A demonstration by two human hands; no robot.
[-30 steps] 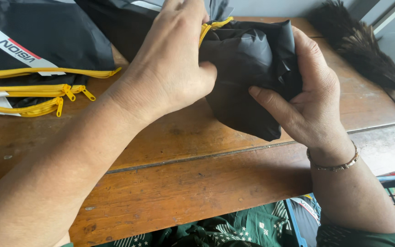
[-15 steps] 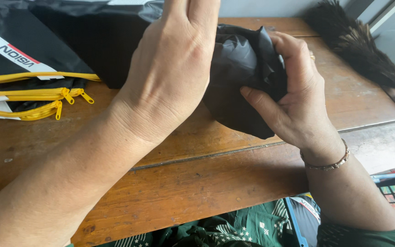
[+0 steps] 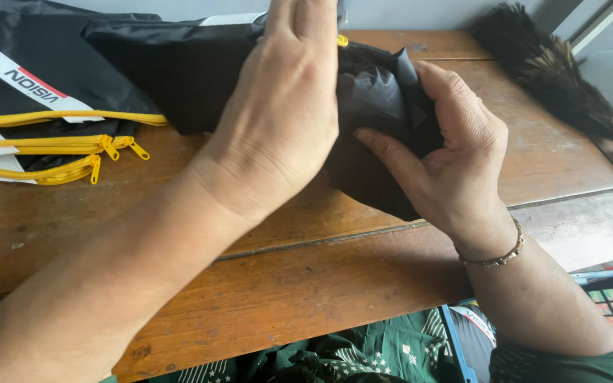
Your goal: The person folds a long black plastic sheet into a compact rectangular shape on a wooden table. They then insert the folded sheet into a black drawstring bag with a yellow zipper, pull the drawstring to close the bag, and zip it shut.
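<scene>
A bunched piece of black fabric [image 3: 384, 96] with a bit of yellow trim lies on the wooden table [image 3: 306, 291] between both hands. My left hand [image 3: 278, 120] lies flat over its left part, fingers pointing away from me. From the right, my right hand [image 3: 448, 156] grips the crumpled end, thumb underneath and fingers curled over the folds; a thin bracelet circles that wrist. The fabric runs on to the left as a long black sheet [image 3: 172, 67].
A stack of black bags with yellow zippers [image 3: 58, 145] lies at the table's left. A dark feather duster [image 3: 555, 71] rests at the back right. Green patterned cloth [image 3: 363, 351] and a blue-edged object [image 3: 611, 298] sit below the table's front edge.
My left hand has slid up and further over the fabric, fingers stretching away. The bundle has been pressed flatter, and my right hand has tightened on its crumpled end.
</scene>
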